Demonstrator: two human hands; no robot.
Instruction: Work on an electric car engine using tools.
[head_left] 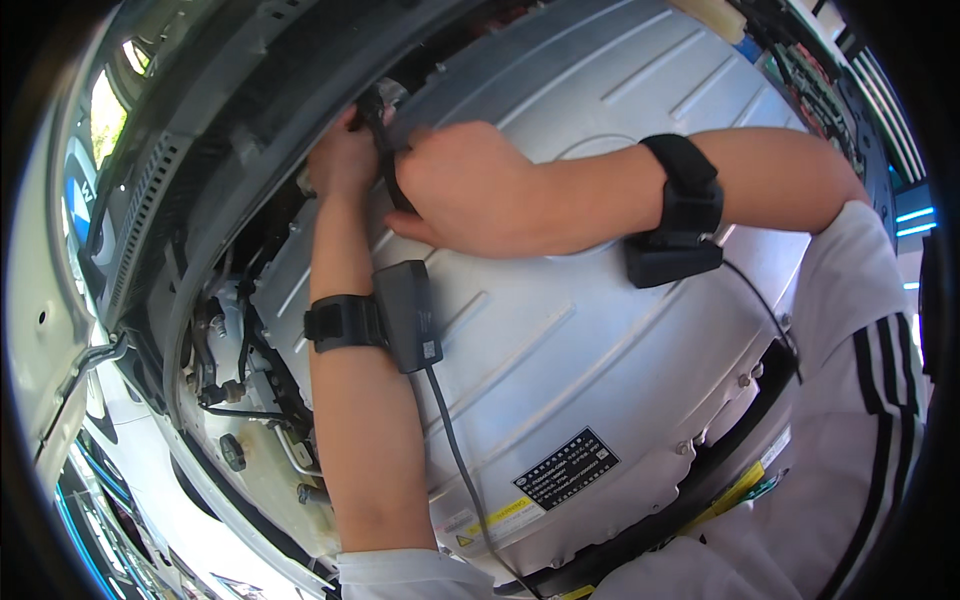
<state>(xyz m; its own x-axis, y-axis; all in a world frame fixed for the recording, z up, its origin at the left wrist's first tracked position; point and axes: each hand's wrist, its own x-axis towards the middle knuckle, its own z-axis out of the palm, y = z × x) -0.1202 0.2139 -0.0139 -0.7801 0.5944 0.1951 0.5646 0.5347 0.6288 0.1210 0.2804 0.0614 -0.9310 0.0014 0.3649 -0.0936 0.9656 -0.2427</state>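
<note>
Both my hands are at the far left edge of a large silver metal cover (pixel 560 330) in a vehicle's front bay. My right hand (pixel 465 190) is closed in a fist around a long black piece (pixel 388 165); I cannot tell whether it is a cable or a tool handle. Just left of it, my left hand (pixel 343 158) reaches to the upper end of that black piece, beside a small silvery fitting (pixel 391 95). Its fingers are curled and partly hidden, so what they grip is unclear. Each wrist wears a black strap with a box.
A dark plastic panel (pixel 190 120) rises close along the left of my hands. Hoses and a tank with a black cap (pixel 232 452) lie at the lower left. A thin cable (pixel 460 450) from the left wrist box crosses the cover past a black label (pixel 567 468).
</note>
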